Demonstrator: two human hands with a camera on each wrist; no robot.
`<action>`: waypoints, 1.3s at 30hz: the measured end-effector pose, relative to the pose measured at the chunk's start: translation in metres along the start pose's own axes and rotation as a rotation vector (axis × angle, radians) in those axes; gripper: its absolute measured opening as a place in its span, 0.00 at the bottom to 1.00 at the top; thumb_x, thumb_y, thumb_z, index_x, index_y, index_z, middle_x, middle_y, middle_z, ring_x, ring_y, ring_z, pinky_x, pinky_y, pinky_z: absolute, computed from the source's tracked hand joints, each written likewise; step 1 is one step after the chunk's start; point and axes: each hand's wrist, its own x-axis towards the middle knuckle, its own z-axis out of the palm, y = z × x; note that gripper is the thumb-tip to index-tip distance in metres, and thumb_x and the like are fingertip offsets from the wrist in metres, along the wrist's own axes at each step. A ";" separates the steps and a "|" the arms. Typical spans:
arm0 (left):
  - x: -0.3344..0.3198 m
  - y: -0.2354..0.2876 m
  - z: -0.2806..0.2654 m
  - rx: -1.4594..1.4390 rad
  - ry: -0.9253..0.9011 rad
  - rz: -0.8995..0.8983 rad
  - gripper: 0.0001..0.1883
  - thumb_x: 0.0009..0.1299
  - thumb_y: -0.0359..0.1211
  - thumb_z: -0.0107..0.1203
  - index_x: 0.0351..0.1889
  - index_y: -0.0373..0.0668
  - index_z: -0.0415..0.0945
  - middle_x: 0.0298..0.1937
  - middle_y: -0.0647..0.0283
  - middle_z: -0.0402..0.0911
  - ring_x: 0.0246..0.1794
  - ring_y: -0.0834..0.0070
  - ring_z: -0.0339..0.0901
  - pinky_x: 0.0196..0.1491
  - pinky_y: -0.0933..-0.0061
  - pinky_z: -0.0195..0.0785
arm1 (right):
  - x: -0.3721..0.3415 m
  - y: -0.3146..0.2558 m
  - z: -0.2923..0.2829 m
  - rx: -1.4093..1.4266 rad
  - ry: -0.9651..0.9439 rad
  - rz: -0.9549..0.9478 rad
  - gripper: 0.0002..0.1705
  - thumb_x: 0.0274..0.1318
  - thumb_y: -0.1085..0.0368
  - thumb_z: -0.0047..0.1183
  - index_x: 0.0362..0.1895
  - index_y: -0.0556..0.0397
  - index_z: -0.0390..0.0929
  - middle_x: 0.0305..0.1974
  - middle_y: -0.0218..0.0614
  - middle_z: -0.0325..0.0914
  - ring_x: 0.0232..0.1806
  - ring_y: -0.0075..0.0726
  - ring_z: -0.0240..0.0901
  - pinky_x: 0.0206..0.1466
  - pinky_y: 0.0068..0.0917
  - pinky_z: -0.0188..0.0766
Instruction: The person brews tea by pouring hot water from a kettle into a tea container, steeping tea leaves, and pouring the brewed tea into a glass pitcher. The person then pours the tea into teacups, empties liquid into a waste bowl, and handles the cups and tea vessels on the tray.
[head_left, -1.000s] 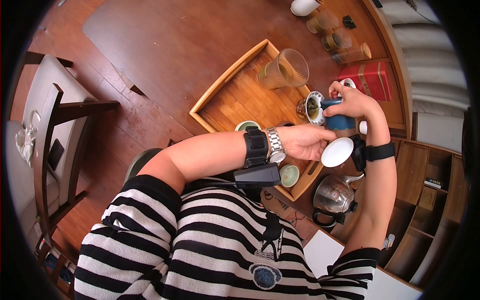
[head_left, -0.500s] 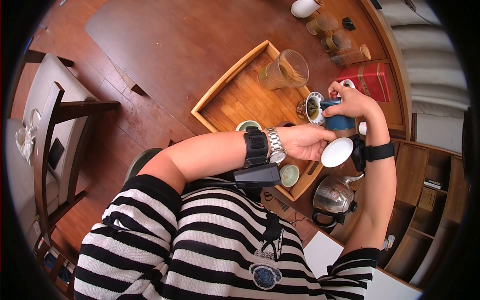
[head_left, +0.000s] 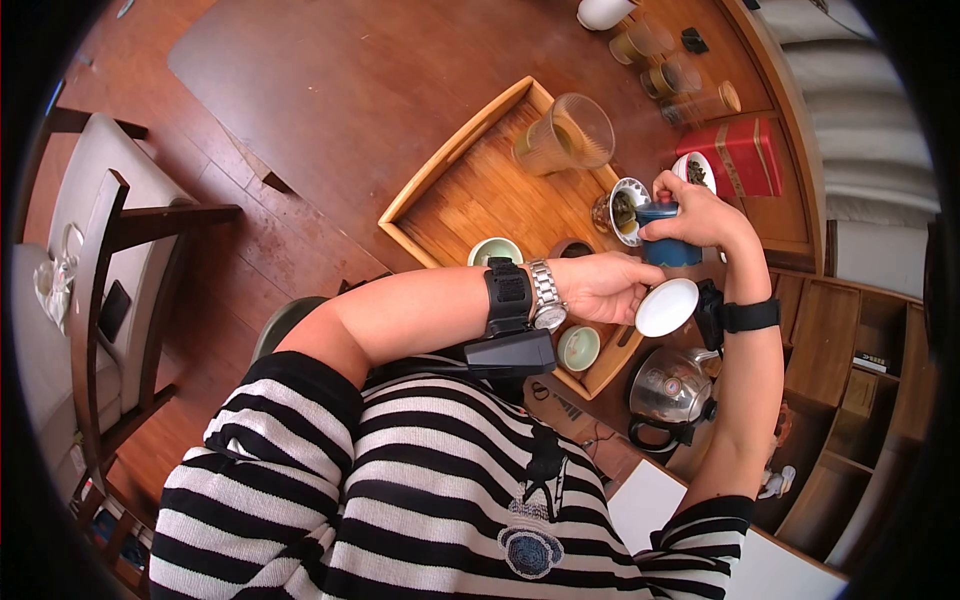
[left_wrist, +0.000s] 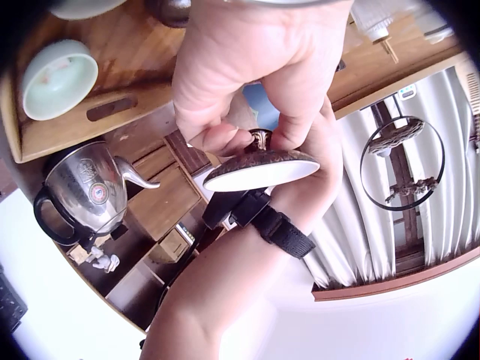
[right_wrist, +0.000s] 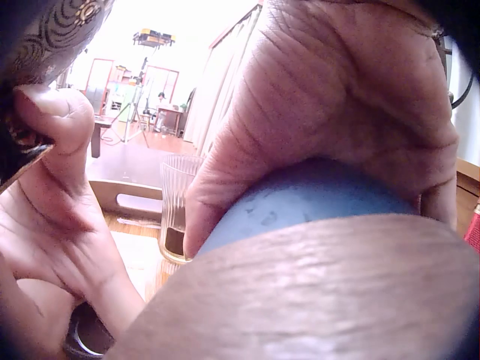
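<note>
My left hand pinches a lid by its small knob. In the left wrist view that lid has a dark patterned top and a white underside. Beyond it, my right hand grips a blue vessel, fingers and thumb around its upper part. A brown, grainy lower part of this vessel fills the front of the right wrist view. The vessel's top is right at the white rim of a patterned bowl with wet tea leaves inside. Behind my right hand stands a white cup with dry leaves.
A wooden tray carries a ribbed glass pitcher and pale green cups. A steel kettle stands near my right forearm. Past my right hand are a red box and several glass jars.
My right hand and the blue vessel have shifted slightly, showing more of the cup with dry leaves. The lid in my left hand has moved a little toward my body. Both grips stay the same.
</note>
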 end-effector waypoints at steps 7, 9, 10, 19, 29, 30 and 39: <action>0.004 -0.004 0.005 0.009 -0.019 -0.013 0.13 0.69 0.30 0.43 0.51 0.38 0.63 0.48 0.60 0.74 0.48 0.72 0.74 0.53 0.68 0.67 | -0.005 -0.001 -0.005 -0.041 -0.053 0.036 0.37 0.22 0.45 0.62 0.40 0.52 0.69 0.35 0.43 0.76 0.40 0.46 0.74 0.44 0.32 0.68; 0.004 -0.004 0.006 0.016 -0.024 -0.015 0.14 0.69 0.30 0.43 0.52 0.38 0.62 0.48 0.60 0.74 0.48 0.73 0.74 0.53 0.68 0.67 | -0.006 -0.002 -0.006 -0.043 -0.055 0.040 0.37 0.22 0.46 0.63 0.40 0.52 0.69 0.35 0.43 0.76 0.40 0.46 0.74 0.44 0.32 0.68; 0.004 -0.004 0.006 0.023 -0.029 -0.017 0.15 0.69 0.30 0.43 0.53 0.39 0.62 0.49 0.60 0.73 0.48 0.73 0.74 0.53 0.68 0.67 | -0.006 -0.003 -0.007 -0.042 -0.055 0.040 0.37 0.22 0.46 0.63 0.40 0.52 0.69 0.35 0.43 0.76 0.40 0.46 0.74 0.44 0.32 0.68; -0.001 0.002 0.003 -0.013 -0.063 0.003 0.15 0.69 0.29 0.43 0.54 0.39 0.62 0.49 0.61 0.73 0.48 0.73 0.74 0.53 0.68 0.67 | -0.017 0.000 0.004 0.076 0.127 -0.059 0.33 0.25 0.49 0.63 0.39 0.51 0.68 0.33 0.43 0.75 0.39 0.47 0.73 0.43 0.33 0.68; -0.005 0.001 0.017 0.089 0.046 0.086 0.19 0.66 0.25 0.47 0.55 0.46 0.58 0.38 0.65 0.75 0.33 0.79 0.75 0.32 0.81 0.71 | -0.053 0.018 0.046 0.345 0.556 -0.073 0.28 0.34 0.58 0.64 0.40 0.52 0.65 0.36 0.44 0.72 0.39 0.43 0.70 0.45 0.32 0.66; -0.006 0.001 0.021 0.124 0.086 0.102 0.22 0.65 0.25 0.47 0.57 0.46 0.55 0.37 0.65 0.74 0.31 0.80 0.74 0.30 0.81 0.69 | -0.057 0.020 0.051 0.422 0.620 -0.063 0.28 0.34 0.58 0.65 0.40 0.52 0.65 0.37 0.43 0.72 0.40 0.40 0.70 0.46 0.31 0.65; -0.026 0.003 0.020 0.381 0.166 -0.003 0.39 0.65 0.23 0.46 0.69 0.43 0.33 0.40 0.58 0.74 0.31 0.82 0.71 0.45 0.77 0.70 | -0.068 0.040 0.106 0.620 1.044 0.040 0.28 0.37 0.60 0.66 0.43 0.51 0.66 0.37 0.37 0.70 0.41 0.32 0.66 0.49 0.27 0.63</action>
